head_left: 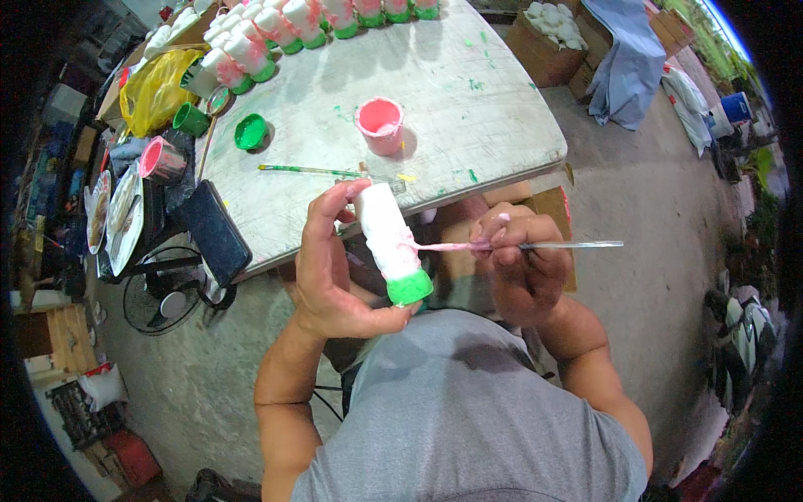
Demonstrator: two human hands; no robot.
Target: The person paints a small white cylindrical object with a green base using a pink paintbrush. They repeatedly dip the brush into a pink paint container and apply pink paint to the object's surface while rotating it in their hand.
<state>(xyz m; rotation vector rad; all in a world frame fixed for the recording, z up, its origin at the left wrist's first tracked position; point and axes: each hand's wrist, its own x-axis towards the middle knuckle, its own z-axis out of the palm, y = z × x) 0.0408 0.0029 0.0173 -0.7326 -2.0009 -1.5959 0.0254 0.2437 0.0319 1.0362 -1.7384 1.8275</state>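
My left hand [322, 268] grips a white cylindrical figure [381, 219] by its two ends, fingers at the top and thumb at the green-painted base. Pink paint marks the raised relief on its side. In my right hand [523, 259] is a thin paintbrush [577, 244], held level, its pink-coated tip touching the figure's side just above the green band. A smear of pink shows on a right finger. On the table beyond stands a pink paint cup [381, 125], and a second paintbrush [305, 170] with a green-stained handle lies left of it.
The white table [477, 142] carries rows of similar painted figures [335, 18] at its far edge. At its left are a green paint lid [250, 131], a tipped pink tub [161, 159], a yellow plastic bag [159, 92] and a dark phone-like slab [211, 232]. A fan [163, 289] stands below.
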